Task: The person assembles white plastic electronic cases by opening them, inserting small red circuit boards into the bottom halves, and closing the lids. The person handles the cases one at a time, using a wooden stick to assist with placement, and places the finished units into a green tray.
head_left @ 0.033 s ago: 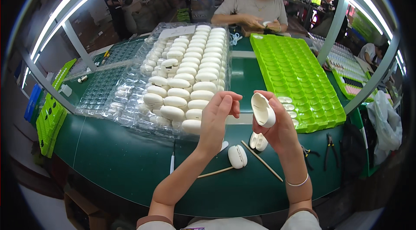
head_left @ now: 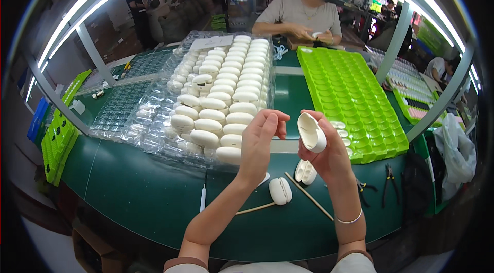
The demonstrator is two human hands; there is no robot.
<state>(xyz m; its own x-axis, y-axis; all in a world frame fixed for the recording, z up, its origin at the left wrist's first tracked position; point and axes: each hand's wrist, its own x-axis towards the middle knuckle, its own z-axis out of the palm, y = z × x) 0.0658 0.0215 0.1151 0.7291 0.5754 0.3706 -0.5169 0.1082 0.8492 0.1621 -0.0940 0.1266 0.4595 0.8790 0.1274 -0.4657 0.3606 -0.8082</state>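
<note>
My right hand (head_left: 332, 152) grips a white oval shell half (head_left: 312, 133) by its side, its hollow inside facing up and left. My left hand (head_left: 260, 142), just left of it and apart from the shell, has its fingers curled in with the thumb against them; whatever they may hold is hidden. Below the hands, a white oval case (head_left: 280, 191) with a slotted seam lies on the green table (head_left: 149, 206). Close under my right wrist sits an open white case piece (head_left: 305, 171) with hollows inside. Two thin wooden sticks (head_left: 310, 197) lie beside the cases.
Stacked clear plastic trays (head_left: 154, 118) full of white oval cases (head_left: 210, 114) fill the left centre. A bright green moulded tray (head_left: 355, 103) lies right, a few white pieces in its near corner. Pliers (head_left: 390, 185) and a white-handled tool (head_left: 203, 198) lie nearer. Across sits another person (head_left: 301, 13).
The view has shifted slightly, so the table things sit a little differently in the picture. Both hands keep nearly the same pose, the shell half still in my right hand.
</note>
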